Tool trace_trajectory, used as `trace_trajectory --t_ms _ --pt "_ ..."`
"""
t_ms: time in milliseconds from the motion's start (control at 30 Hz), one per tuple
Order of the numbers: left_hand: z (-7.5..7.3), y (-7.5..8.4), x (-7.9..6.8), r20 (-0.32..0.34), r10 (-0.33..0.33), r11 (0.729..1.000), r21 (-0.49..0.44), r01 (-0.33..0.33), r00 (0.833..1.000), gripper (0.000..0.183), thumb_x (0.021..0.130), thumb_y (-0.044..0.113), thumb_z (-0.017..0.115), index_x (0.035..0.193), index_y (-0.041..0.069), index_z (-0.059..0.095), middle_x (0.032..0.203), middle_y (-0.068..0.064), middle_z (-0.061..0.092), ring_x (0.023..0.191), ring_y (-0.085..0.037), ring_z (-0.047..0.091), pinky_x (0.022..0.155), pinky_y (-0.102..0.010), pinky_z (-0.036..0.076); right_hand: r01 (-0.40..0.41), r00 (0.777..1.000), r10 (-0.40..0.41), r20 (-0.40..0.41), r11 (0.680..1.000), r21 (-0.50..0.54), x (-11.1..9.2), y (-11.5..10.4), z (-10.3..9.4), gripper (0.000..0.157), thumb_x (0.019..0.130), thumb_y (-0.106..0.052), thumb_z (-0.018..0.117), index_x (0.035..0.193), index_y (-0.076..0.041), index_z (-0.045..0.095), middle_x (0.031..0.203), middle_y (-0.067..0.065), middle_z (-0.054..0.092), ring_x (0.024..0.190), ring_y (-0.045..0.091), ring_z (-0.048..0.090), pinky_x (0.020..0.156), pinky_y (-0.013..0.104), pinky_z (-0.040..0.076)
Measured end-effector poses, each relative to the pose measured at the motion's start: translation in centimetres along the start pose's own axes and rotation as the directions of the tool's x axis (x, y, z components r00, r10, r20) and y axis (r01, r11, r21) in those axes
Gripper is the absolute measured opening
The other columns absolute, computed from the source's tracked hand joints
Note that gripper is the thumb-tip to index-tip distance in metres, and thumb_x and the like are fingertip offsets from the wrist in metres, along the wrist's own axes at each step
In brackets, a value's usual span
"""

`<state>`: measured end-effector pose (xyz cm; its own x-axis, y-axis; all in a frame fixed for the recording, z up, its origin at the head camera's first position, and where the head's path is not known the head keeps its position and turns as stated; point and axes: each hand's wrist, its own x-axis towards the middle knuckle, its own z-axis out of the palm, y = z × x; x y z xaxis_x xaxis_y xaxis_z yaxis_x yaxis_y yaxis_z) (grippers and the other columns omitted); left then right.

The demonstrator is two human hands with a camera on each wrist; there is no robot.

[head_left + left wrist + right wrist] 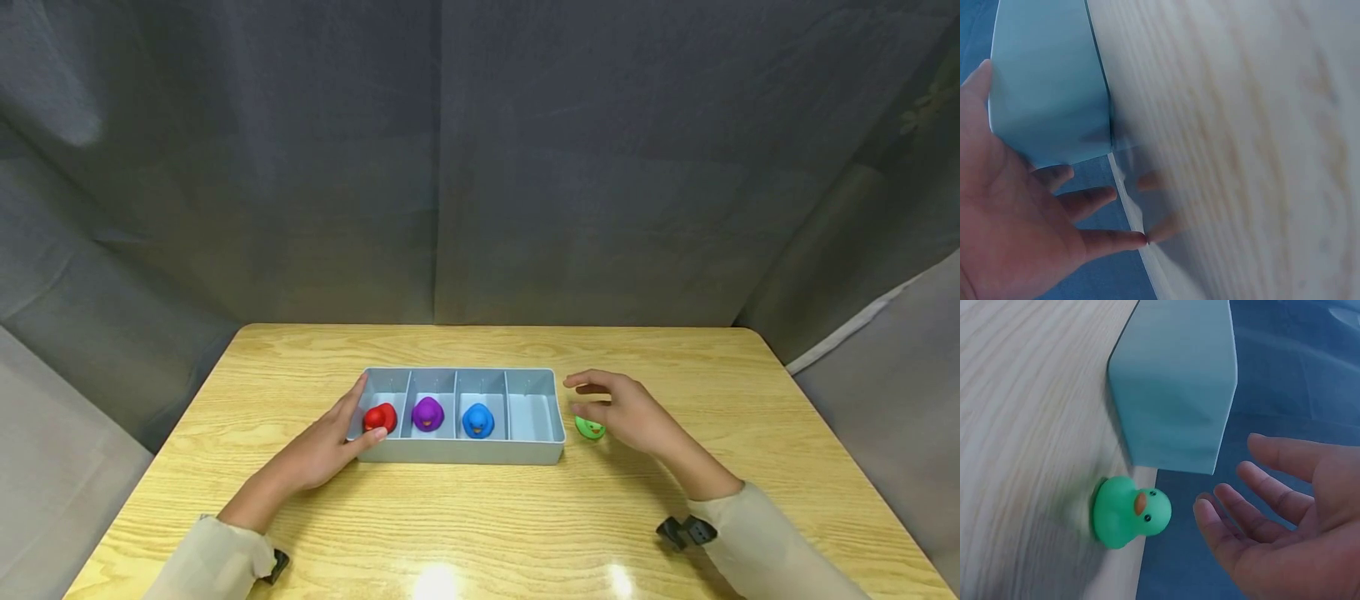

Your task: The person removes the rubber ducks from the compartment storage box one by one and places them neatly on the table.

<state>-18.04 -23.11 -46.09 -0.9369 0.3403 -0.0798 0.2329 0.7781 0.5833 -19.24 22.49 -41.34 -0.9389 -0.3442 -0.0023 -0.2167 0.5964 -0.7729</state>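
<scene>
A long grey-blue box (465, 452) with several compartments lies on the table. From the left, its compartments hold a red rubber duck (384, 416), a purple rubber duck (428, 414) and a blue rubber duck (478, 422); the rightmost holds nothing. My left hand (318, 450) rests at the box's left end, fingers straight and spread, thumb over the front rim. Just right of the box, a green rubber duck (1124, 512) sits upright on the table. Over it hovers my right hand (633, 417), fingers loosely bent and apart from the duck, partly covering it in the head view.
The wooden table (480, 525) ends at a back edge before a dark grey curtain (480, 208). Grey cloth also hangs at both sides. Each sleeved wrist carries a small black camera, one at the right sleeve (686, 532).
</scene>
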Motion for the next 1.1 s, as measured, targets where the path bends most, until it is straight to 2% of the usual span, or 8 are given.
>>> trace_trajectory --t_ms 300,533,700,900,1100 --pt "0.0 -0.1 0.0 0.002 -0.001 1.0 0.005 0.001 1.0 0.098 0.099 0.067 0.052 0.167 0.027 -0.007 0.173 -0.012 0.011 0.153 -0.045 0.027 0.117 -0.068 0.029 0.023 1.0 -0.023 0.014 0.999 0.028 0.5 -1.3 0.6 0.038 0.101 -0.011 0.067 0.138 -0.003 0.062 0.145 0.017 0.058 0.135 0.043 0.053 0.104 0.054 0.051" --pt "0.0 0.0 0.0 0.002 -0.01 1.0 0.007 0.01 1.0 0.096 0.1 0.063 0.053 0.167 0.028 -0.006 0.173 -0.011 0.011 0.152 -0.045 0.028 0.116 -0.069 0.029 0.051 0.998 -0.052 0.023 0.997 0.056 0.9 -2.3 1.1 0.036 0.1 -0.01 0.068 0.135 -0.003 0.064 0.143 0.017 0.06 0.133 0.043 0.054 0.103 0.052 0.052" --pt "0.1 -0.1 0.0 0.002 -0.009 1.0 0.01 0.009 1.0 0.096 0.1 0.065 0.052 0.167 0.028 -0.007 0.173 -0.011 0.011 0.152 -0.045 0.028 0.116 -0.069 0.03 0.076 0.997 -0.078 0.026 0.995 0.066 1.3 -2.8 1.7 0.035 0.099 -0.009 0.069 0.133 -0.003 0.065 0.14 0.016 0.062 0.132 0.041 0.055 0.104 0.051 0.052" --pt "0.0 0.0 0.0 0.003 -0.011 1.0 0.01 0.011 1.0 0.097 0.099 0.067 0.051 0.167 0.028 -0.007 0.173 -0.012 0.011 0.152 -0.046 0.027 0.116 -0.069 0.029 0.071 0.997 -0.073 0.032 0.995 0.065 1.7 -3.5 2.5 0.035 0.098 -0.007 0.07 0.132 -0.004 0.066 0.138 0.015 0.063 0.13 0.038 0.057 0.105 0.052 0.051" --pt "0.0 0.0 0.0 0.004 -0.012 1.0 0.011 0.012 1.0 0.098 0.099 0.069 0.05 0.167 0.028 -0.007 0.173 -0.012 0.011 0.153 -0.046 0.026 0.116 -0.069 0.029 0.094 0.994 -0.099 0.053 0.992 0.087 2.0 -4.0 3.3 0.038 0.098 -0.008 0.07 0.134 0.0 0.064 0.137 0.017 0.064 0.129 0.041 0.057 0.104 0.052 0.051"
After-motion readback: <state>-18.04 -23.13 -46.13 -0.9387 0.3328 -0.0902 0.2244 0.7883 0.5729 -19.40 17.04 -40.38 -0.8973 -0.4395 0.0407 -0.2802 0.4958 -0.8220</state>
